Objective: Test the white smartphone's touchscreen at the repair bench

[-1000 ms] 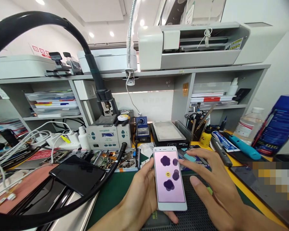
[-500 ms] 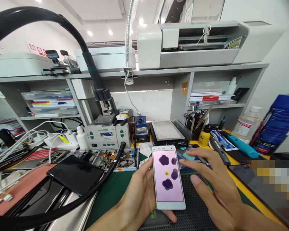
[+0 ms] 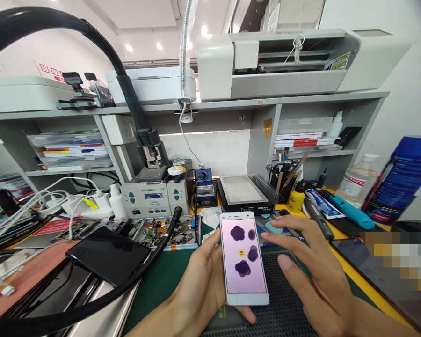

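A white smartphone (image 3: pixel 245 285) is held up in my left hand (image 3: pixel 199 276), thumb along its left edge and fingers behind it. Its lit screen is pale pink with several dark purple blotches and a small yellow mark near the middle. To the right of the phone, my right hand (image 3: pixel 323 276) hovers with thumb and fingers apart, holding nothing. Its fingertips are close to the phone's right edge, with a gap. Below both hands lies a dark perforated mat (image 3: pixel 280 313) on the green work surface (image 3: pixel 161 276).
A black hose (image 3: pixel 126 285) curves across the left side, past a black phone (image 3: pixel 108 255) and a tray of small parts (image 3: pixel 185 238). Behind stand a rework station (image 3: pixel 147 199) and a flat heating plate (image 3: pixel 243 189). Bottles and a blue-handled tool (image 3: pixel 352 213) lie at right.
The whole view has shifted very slightly. The hands and phone keep the same pose, and the screen looks the same.
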Tool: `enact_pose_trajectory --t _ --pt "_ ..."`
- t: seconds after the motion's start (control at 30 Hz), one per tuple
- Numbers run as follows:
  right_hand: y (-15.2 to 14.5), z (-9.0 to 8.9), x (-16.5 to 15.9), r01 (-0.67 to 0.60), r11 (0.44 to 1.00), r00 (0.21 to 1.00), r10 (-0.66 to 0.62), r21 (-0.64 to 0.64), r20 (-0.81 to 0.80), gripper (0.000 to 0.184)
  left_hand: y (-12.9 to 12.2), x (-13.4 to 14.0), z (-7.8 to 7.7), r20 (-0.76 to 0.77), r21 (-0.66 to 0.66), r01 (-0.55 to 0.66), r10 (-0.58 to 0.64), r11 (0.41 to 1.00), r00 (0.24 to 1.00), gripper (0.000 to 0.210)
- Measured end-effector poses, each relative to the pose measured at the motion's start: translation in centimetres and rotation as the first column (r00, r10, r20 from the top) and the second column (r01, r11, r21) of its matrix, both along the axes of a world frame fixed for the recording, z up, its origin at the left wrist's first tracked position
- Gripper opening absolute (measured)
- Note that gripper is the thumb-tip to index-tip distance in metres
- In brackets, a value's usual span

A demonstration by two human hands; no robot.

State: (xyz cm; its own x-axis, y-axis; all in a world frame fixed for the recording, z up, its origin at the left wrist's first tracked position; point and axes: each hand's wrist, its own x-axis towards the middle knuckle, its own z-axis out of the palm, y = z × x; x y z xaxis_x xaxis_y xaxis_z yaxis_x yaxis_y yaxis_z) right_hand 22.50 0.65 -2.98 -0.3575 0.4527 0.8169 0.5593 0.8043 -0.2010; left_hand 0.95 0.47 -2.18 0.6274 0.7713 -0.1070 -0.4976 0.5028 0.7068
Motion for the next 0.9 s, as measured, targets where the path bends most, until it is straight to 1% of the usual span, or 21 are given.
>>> enact_pose_trajectory --t 0.4,0.9 --pt "0.12 -0.07 -0.08 -0.026 0.999 1.000 0.027 0.018 -0.016 0.035 0.03 0.01 -0.08 -0.006 0.000 0.005 -0.005 1.000 1.000 0.064" --pt "0.12 0.02 -0.08 -0.018 1.000 1.000 0.018 0.016 -0.005 0.034 -0.02 0.02 -0.04 -0.019 -0.005 -0.008 0.008 1.000 1.000 0.065"
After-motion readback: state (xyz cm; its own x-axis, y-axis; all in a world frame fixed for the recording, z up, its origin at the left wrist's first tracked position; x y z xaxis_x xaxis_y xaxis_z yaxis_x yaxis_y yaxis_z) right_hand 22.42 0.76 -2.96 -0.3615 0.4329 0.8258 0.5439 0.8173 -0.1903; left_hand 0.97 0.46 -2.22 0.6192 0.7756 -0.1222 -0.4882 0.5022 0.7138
